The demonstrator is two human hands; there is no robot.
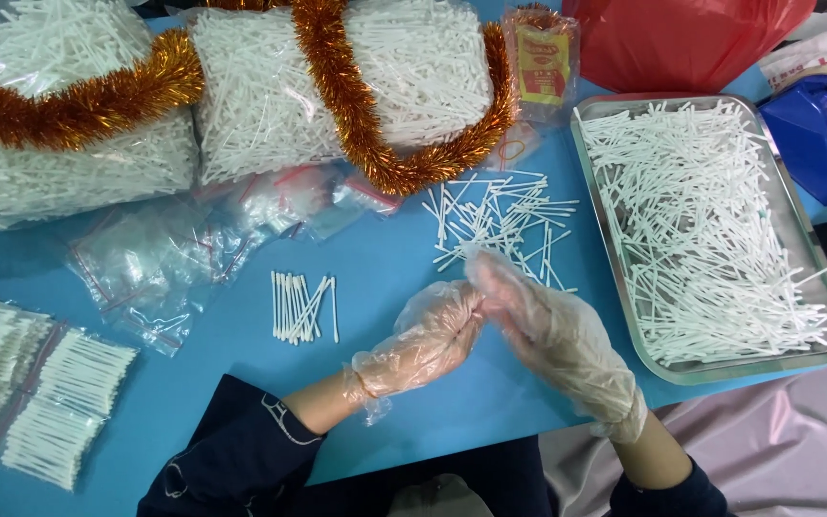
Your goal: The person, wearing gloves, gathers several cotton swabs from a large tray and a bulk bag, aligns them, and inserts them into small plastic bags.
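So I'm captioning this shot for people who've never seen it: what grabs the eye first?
The orange tinsel garland winding over big bags of white sticks along the top edge stands out first. To the right, a metal tray is heaped with loose white sticks. At centre, the gloved left hand and right hand meet over the blue table.

Far along the blue table [413, 278] lie 2 big clear bags of white sticks [260, 91], with orange tinsel [351, 105] draped over them. Empty clear zip bags [160, 258] sit left of centre. Filled packets [45, 393] lie near left. A red plastic bag [681, 38] is far right, and a blue tape dispenser [811, 129] sits beside it.
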